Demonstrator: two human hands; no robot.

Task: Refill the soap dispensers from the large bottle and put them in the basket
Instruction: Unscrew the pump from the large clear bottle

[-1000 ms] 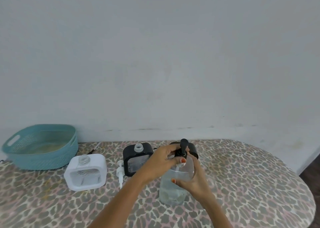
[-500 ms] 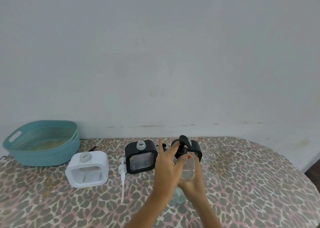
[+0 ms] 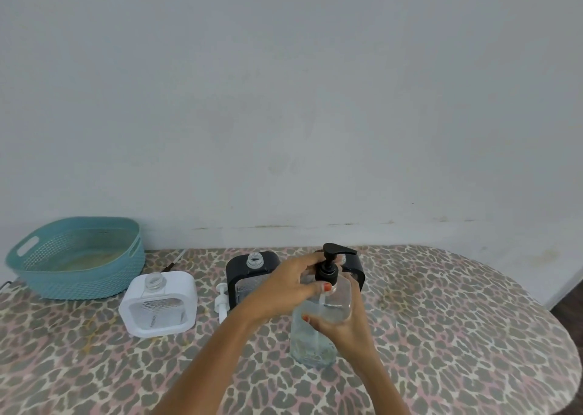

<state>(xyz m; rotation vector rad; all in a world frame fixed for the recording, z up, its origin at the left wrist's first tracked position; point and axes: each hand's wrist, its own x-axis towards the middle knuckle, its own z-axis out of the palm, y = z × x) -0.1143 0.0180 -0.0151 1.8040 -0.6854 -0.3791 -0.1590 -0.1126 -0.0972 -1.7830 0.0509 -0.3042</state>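
since half a second ago the left hand (image 3: 284, 291) has dropped back onto the black pump (image 3: 329, 263). before, its fingers were sticking up in front of the bottle; now they're curled round the pump's collar and pinching it, thumb on the near side. the nozzle has swung round and points right.

the right hand (image 3: 344, 326) wraps the large bottle (image 3: 307, 348) from the right, fingers curled round its upper body, thumb on the near face. the bottle stands upright on the counter (image 3: 441, 335), about mid-scene.

just behind it on the far side is a black dispenser (image 3: 358, 272), mostly hidden. the second black dispenser (image 3: 249, 275) sits to its left with its neck open, and a white pump (image 3: 221, 299) lies just left of that. the white dispenser (image 3: 159, 307) is further left, neck open too. the basket (image 3: 79, 275) is at the far left, well apart from the bottle.
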